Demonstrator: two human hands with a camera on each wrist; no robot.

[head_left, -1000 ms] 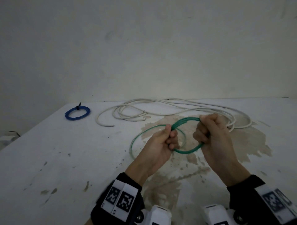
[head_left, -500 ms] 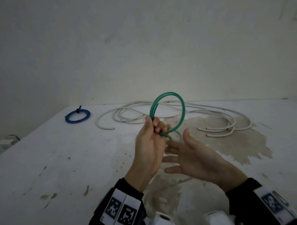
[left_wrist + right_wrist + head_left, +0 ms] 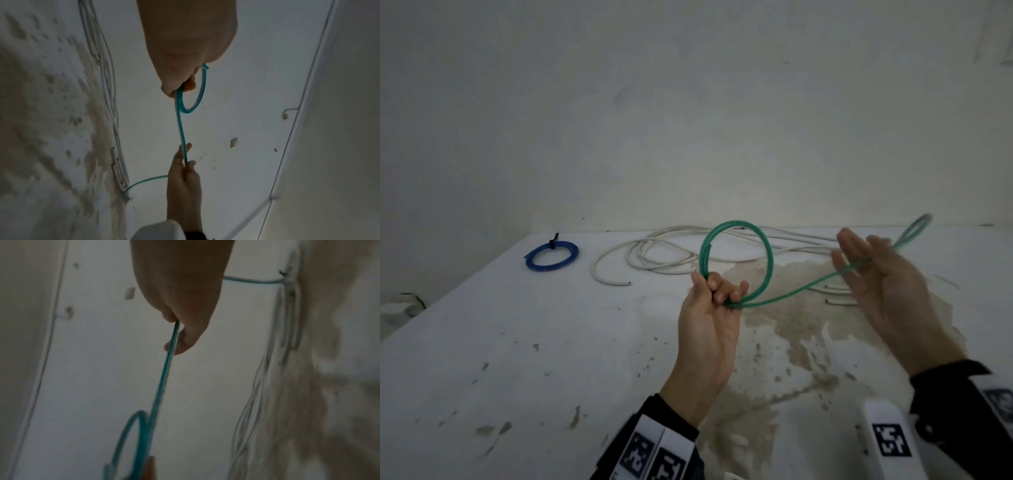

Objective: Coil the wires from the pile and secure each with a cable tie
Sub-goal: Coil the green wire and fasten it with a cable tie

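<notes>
My left hand (image 3: pixel 717 291) is raised over the table, gripping a small upright loop of green wire (image 3: pixel 736 224) at the loop's bottom. From there the green wire runs right to my right hand (image 3: pixel 859 260), held out at about the same height. That hand's fingers are nearly straight, and the wire passes between thumb and fingers. The left wrist view shows the green wire (image 3: pixel 182 129) entering that pinch. In the right wrist view the green wire (image 3: pixel 162 378) leaves the hand downward. Its free tail curls blurred past the right hand.
A loose pile of white wires (image 3: pixel 671 260) lies along the back of the stained white table (image 3: pixel 517 342). A blue coil (image 3: pixel 548 269), bound with a black cable tie (image 3: pixel 553 241), sits at the back left. A wall stands close behind.
My right hand has swung out to the right, away from the left hand, drawing a length of green wire taut. The left hand has kept the loop upright.
</notes>
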